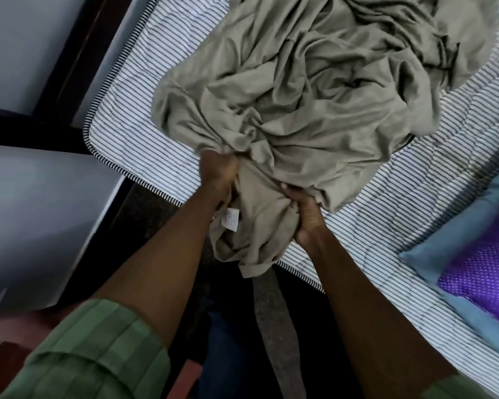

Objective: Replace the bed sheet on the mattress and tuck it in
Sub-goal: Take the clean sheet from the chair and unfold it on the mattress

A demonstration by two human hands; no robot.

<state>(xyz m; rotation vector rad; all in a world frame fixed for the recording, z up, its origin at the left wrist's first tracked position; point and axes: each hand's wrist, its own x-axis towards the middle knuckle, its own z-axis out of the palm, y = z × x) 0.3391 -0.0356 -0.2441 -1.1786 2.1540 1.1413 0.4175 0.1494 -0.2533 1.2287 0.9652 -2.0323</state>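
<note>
A crumpled olive-grey bed sheet [314, 105] lies heaped on the striped mattress [144, 116], its near end bunched and hanging over the mattress edge with a white care label [230, 219] showing. Both arms reach forward from rolled green sleeves [98, 349]; the left hand [219, 174] and the right hand [306, 211] each hold a closed grip, fingers curled into the gathered cloth at the mattress's near edge. A blue-and-purple pillow [478, 269] rests on the mattress at right, and pale furniture [35, 203] stands at left.
</note>
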